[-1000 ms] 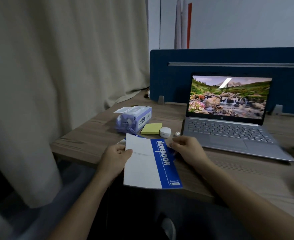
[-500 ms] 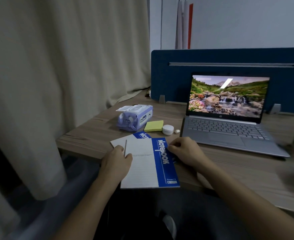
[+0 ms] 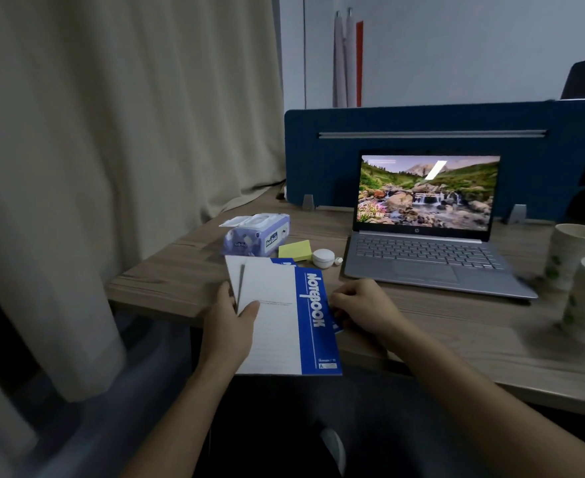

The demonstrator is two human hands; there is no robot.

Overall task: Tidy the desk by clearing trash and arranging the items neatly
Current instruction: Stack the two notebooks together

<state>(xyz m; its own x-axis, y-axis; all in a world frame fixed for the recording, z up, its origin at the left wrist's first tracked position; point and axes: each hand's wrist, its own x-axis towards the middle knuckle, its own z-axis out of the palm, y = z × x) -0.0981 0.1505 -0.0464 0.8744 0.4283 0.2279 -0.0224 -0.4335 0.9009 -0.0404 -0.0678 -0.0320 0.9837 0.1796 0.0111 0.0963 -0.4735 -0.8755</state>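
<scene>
Two blue-and-white notebooks [image 3: 284, 319] lie stacked at the desk's front edge, the top one marked "NOTEBOOK" and sticking out past the edge. My left hand [image 3: 230, 326] grips their left side, thumb on the top cover. My right hand [image 3: 361, 305] holds the right edge of the stack with curled fingers. Behind the notebooks are a purple wet-wipes pack [image 3: 256, 234], a yellow sticky-note pad [image 3: 295, 250], a small white round case [image 3: 322, 258] and a tiny white earbud [image 3: 338, 260].
An open silver laptop [image 3: 425, 257] with a lit screen stands to the right of centre. Two patterned paper cups [image 3: 581, 277] stand at the far right. A blue partition [image 3: 422, 122] closes the desk's [image 3: 166, 281] back; a beige curtain [image 3: 111, 132] hangs at left.
The notebooks have been drawn together and squared up, the lower one now showing behind the top one. The view has shifted, bringing the paper cups into sight on the right.
</scene>
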